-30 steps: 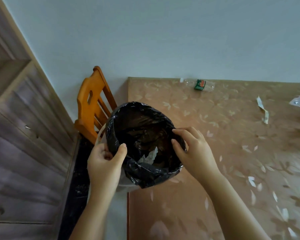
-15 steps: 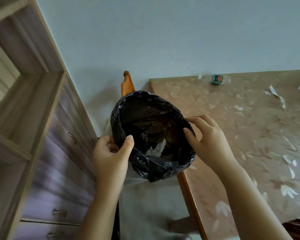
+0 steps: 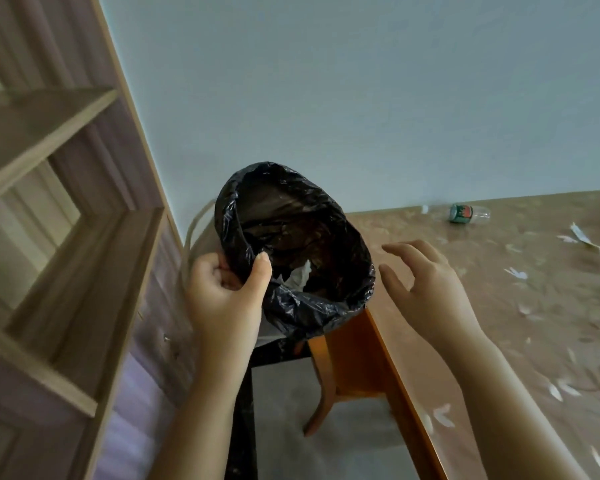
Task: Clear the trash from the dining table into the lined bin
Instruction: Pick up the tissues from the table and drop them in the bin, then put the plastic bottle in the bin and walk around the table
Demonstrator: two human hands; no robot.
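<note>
The right hand (image 3: 430, 289) has let go of the round bin lined with a crinkled black plastic bag (image 3: 291, 244), its fingers now spread beside the rim. The left hand (image 3: 226, 292) still pinches the liner edge, holding the bin off the floral brown surface (image 3: 499, 306), freeing the right for the clear plastic bottle (image 3: 468, 213) and paper scraps (image 3: 593, 249).

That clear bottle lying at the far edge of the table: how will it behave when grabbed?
The bottle lies on its side, so a nudge would probably roll it along the table. It looks clear and empty, so likely light and easy to squash. Its cap seems to be off, a small white piece lies beside it, so it may crumple under a firm squeeze.
</note>
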